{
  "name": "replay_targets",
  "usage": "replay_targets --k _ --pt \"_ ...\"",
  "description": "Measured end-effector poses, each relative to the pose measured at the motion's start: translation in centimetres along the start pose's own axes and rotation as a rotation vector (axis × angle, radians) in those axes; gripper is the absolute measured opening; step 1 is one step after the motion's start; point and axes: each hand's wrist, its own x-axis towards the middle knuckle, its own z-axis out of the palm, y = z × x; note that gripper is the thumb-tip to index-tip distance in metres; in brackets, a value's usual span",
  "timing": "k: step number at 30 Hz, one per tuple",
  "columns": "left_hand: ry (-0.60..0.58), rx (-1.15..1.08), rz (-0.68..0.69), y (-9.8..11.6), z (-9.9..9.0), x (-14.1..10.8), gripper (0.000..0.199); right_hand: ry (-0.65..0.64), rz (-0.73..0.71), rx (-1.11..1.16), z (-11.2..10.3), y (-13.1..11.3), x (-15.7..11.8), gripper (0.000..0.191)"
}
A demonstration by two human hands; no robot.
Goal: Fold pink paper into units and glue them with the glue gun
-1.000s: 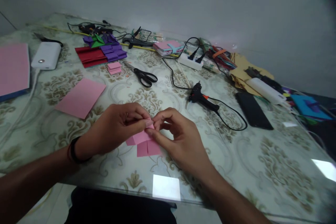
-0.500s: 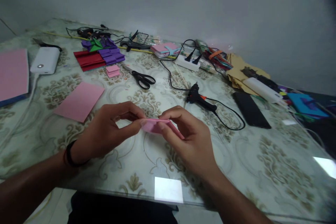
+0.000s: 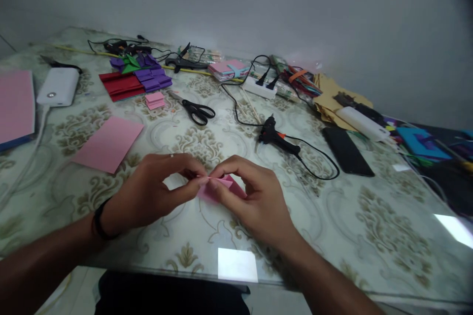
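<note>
Looks like the folding is partway along, going by what's on the table. The left hand [image 3: 144,194] and the right hand [image 3: 260,194] both have thumb and finger pinched on one piece of pink paper [image 3: 210,194], held between them close to the near edge of the table [image 3: 318,236]. It's got a fold along the top and a flap sticking out by the right hand, so some creasing is done, but it doesn't look pressed flat yet. Can't tell how many folds are in there, the fingers cover too much.

Further back there's a small pleated pink piece [image 3: 154,100] that looks folded already, beside the pleated red paper [image 3: 120,85] and purple paper [image 3: 153,80]. The loose pink sheet [image 3: 109,143] left of the hands is flat, no creases I can see, so that one's untouched I'd say.

Surface is glossy, pale with a brownish floral pattern, and it throws back bright patches of light. Scissors [image 3: 197,112] and a glue gun [image 3: 275,139] lie past the hands. Plain greyish wall [image 3: 236,5] behind, light floor below.
</note>
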Motion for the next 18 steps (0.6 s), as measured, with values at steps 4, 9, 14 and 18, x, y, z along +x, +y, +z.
replay_targets --k 4,9,14,18 --pt "-0.036 -0.001 -0.016 0.1 0.0 0.0 0.010 -0.028 -0.013 -0.002 0.1 0.0 -0.1 0.009" --pt "-0.078 -0.041 -0.095 0.4 -0.2 0.0 0.011 -0.068 0.017 0.026 0.0 0.1 0.0 0.009" --pt "-0.073 -0.092 -0.179 0.2 -0.8 0.2 0.008 -0.073 0.072 0.058 -0.3 0.3 0.3 0.010" --pt "-0.079 -0.083 -0.180 0.1 -1.2 0.4 0.008 -0.084 0.108 0.085 -0.4 0.3 0.4 0.011"
